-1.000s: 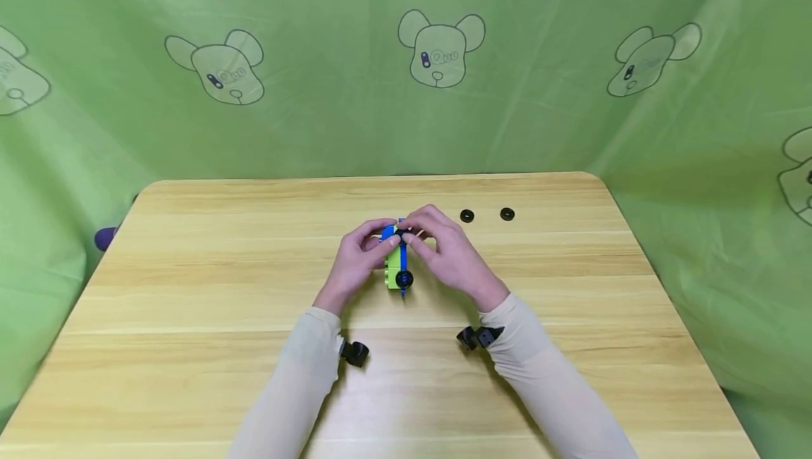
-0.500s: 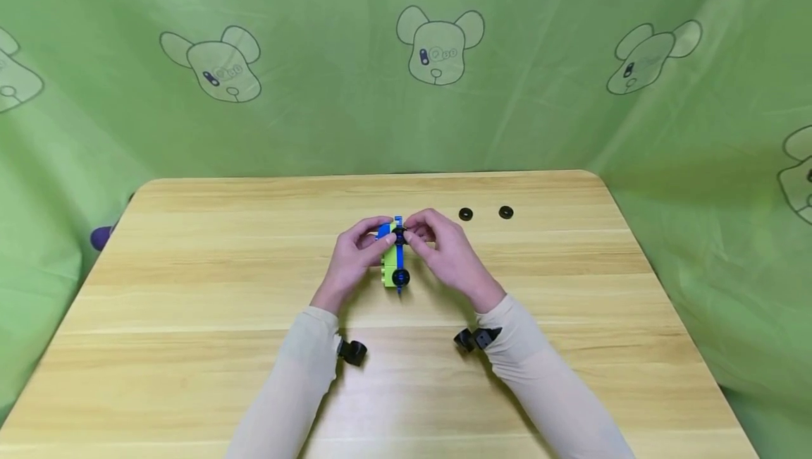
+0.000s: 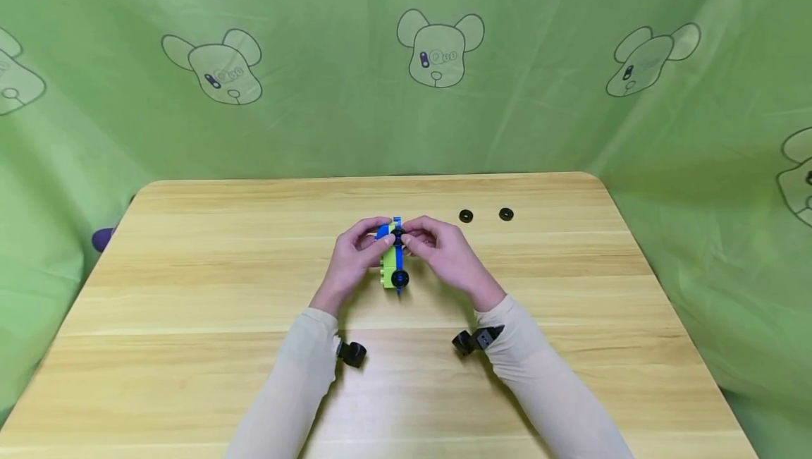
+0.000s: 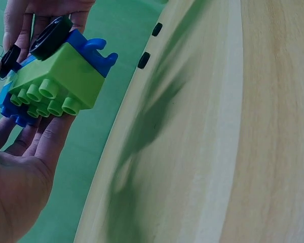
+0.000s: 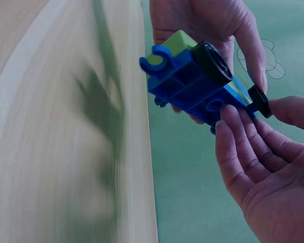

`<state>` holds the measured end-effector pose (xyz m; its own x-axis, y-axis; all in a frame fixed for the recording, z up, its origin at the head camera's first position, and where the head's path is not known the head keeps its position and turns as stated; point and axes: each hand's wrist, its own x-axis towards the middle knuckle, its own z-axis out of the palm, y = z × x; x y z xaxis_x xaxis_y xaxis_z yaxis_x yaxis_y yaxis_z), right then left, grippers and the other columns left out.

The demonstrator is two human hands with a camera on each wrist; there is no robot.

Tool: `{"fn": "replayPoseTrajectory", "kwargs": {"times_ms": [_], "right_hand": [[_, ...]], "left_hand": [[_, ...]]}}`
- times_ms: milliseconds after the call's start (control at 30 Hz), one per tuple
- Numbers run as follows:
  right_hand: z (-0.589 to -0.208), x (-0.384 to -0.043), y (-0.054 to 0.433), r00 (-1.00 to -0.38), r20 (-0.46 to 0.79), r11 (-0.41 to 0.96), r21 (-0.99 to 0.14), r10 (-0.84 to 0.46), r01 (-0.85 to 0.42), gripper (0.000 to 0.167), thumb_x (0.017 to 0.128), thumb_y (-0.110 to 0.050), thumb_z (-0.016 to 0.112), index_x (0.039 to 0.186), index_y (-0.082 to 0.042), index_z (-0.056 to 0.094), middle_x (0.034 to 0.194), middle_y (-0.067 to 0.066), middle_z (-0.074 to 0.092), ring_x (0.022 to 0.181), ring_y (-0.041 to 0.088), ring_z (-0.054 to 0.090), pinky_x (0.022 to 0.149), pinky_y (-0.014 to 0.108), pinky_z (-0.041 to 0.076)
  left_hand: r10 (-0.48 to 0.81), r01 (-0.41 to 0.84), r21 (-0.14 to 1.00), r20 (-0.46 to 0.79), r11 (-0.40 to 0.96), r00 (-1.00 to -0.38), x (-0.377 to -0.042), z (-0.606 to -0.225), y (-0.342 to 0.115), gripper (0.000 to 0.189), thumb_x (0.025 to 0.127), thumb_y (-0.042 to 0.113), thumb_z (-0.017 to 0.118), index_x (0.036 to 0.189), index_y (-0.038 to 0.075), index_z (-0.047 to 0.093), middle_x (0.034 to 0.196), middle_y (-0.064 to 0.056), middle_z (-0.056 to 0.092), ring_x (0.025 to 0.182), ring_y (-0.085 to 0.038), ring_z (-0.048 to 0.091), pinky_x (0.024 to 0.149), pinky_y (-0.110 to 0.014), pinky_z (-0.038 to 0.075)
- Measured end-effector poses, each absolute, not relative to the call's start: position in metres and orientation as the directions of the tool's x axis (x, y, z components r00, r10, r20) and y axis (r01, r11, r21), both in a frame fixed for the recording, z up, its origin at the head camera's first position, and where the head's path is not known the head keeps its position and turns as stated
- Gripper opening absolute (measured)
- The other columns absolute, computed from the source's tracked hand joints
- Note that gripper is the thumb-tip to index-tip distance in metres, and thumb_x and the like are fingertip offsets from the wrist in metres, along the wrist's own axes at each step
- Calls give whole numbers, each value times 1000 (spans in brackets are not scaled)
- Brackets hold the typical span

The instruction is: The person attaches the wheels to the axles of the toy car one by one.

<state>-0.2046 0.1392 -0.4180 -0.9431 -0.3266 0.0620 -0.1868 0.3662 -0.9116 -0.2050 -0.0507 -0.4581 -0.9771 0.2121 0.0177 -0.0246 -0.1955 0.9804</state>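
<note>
A toy car [image 3: 390, 268] of lime-green building bricks on a blue wheeled base is held on its side above the table, between both hands. My left hand [image 3: 355, 251] grips its brick side near the far end, the thumb at the far black tyre [image 5: 260, 101]. From the other side my right hand [image 3: 444, 251] holds the same end. Its thumb presses that tyre and its fingertips lie against the blue underside in the right wrist view. The near wheel [image 3: 400, 278] also carries a black tyre. A blue hook [image 4: 101, 50] sticks out at the near end.
Two loose black tyres, a left one [image 3: 466, 216] and a right one [image 3: 506, 214], lie on the wooden table [image 3: 222, 268] beyond my right hand. Green cloth [image 3: 330, 127] hangs behind and at both sides. A purple object [image 3: 103, 238] shows past the left edge.
My right fingers have drawn back a little from over the far wheel, so its tyre and the blue far end show more. The car has shifted slightly left in view.
</note>
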Motion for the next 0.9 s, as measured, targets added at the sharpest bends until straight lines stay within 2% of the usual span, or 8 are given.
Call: {"fn": "replayPoseTrajectory", "kwargs": {"times_ms": [233,433,567,800,900], "right_hand": [[-419,-207,139,-938,30,302,-943,-345,-142,23,98,-8,61,116,5,62,101,14,66,92,34,66,84,38,56],[-419,-207,140,-935,18,263,-958,-353,-117,20,97,-5,60,115,6,61,99,16,65,92,38,66,84,42,56],[-420,-207,140,-930,22,247,-961,-366,-120,20,97,-5,59,114,7,60,99,16,64,89,35,66,83,42,57],[-421,-207,140,-922,24,227,-967,-387,-120,22,98,-5,59,115,7,59,100,18,63,90,36,65,86,53,53],[-420,-207,140,-919,31,224,-966,-392,-128,22,98,-6,59,115,7,59,100,17,63,90,36,65,86,54,53]], "left_hand": [[226,-26,981,18,-192,-974,-205,-458,-51,37,94,10,67,130,3,58,111,-22,65,92,-26,67,76,-38,59],[243,-34,982,12,-187,-970,-205,-459,-51,38,95,13,66,131,5,58,114,-20,65,96,-27,66,78,-39,59],[246,-26,983,19,-179,-969,-205,-460,-51,38,95,14,66,132,4,58,113,-20,65,96,-27,66,78,-40,59],[246,-30,986,11,-165,-969,-205,-459,-52,39,95,15,68,131,4,58,110,-20,66,91,-26,67,76,-39,59],[240,-28,984,15,-177,-971,-205,-459,-52,38,94,14,68,130,5,59,108,-20,66,91,-27,67,76,-40,59]]}}
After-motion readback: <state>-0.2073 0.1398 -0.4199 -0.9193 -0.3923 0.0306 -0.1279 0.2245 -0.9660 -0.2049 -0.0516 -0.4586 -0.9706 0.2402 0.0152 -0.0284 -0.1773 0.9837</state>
